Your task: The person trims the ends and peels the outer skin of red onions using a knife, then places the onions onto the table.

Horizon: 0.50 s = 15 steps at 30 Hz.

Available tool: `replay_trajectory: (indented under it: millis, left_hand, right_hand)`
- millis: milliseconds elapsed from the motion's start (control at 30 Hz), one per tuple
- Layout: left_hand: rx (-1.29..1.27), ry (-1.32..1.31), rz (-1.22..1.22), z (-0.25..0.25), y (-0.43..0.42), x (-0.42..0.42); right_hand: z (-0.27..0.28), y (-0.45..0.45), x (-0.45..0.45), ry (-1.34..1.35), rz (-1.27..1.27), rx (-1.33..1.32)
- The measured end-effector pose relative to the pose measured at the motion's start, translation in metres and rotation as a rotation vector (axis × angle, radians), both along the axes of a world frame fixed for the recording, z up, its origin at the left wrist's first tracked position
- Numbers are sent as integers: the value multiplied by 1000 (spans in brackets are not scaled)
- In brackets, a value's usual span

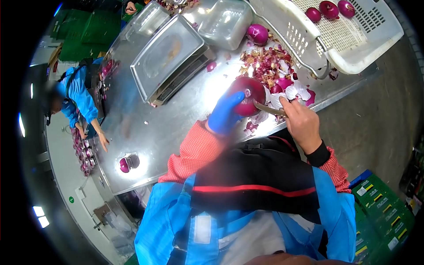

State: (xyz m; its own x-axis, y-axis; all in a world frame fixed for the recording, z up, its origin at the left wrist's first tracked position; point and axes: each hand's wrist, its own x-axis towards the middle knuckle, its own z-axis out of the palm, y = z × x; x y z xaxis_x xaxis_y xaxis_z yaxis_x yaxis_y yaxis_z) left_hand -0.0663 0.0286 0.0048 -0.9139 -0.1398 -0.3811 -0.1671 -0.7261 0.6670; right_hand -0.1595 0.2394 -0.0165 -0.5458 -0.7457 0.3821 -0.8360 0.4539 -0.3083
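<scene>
My left hand (224, 115), in a blue glove, is wrapped around a large red onion (248, 90) above the steel table. The bare right hand (304, 123) grips a small knife (270, 109), its blade touching the onion near one end. Beneath and beyond the onion lies a heap of onion skins (269, 66), with pale and purple peels among the dry scraps. Another red onion (257, 34) rests at the far edge of that heap. The knife's handle is mostly covered by my fingers.
A white crate (353, 62) with several red onions stands at the upper right. Left of the skins are a weighing scale (168, 55) and a clear plastic container (226, 24). A co-worker in blue (84, 88) reaches over the table's left side. Green crates (380, 203) are stacked at lower right.
</scene>
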Motion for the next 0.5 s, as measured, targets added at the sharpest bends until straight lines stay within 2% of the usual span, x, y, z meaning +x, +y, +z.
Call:
replay_trajectory:
  millis: [167, 267, 500]
  left_hand:
    - [12, -40, 6, -7, 2, 3]
    - [68, 29, -18, -2, 6, 2]
    - [51, -52, 46, 10, 12, -1]
  right_hand:
    - [-12, -2, 0, 14, -8, -45]
    - [-15, -2, -1, 9, -117, 2]
    - [-7, 1, 6, -57, -66, -10]
